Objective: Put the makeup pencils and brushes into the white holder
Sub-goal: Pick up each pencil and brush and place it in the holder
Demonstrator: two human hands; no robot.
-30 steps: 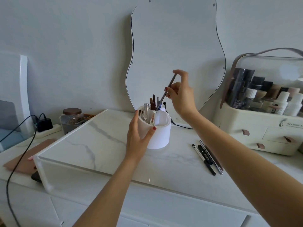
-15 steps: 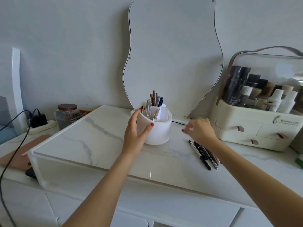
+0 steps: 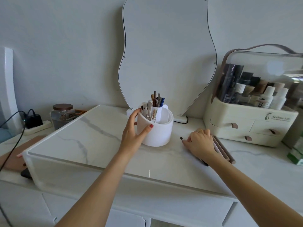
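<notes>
Marble top (image 3: pixel 91 141), right hand (image 3: pixel 200 143) on pencils (image 3: pixel 223 149)

**Soft daylight, wide-angle warp**

Dim, even, cool light w/ soft shadows only. Bright glare patch on the clear organiser lid (image 3: pixel 275 66) at right. Edges bow from lens distortion; corners go soft. Right hand (image 3: pixel 200 142) slightly motion-blurred; centre reasonably sharp.

- Mirror (image 3: pixel 167 51) – wavy, upper centre, leaning on the wall.
- Organizer (image 3: pixel 250 123) – right, bottles inside.
- Jar (image 3: pixel 62 115) – left, brown lid.
- Charger (image 3: pixel 33 121) – far left, cable trailing.
</notes>
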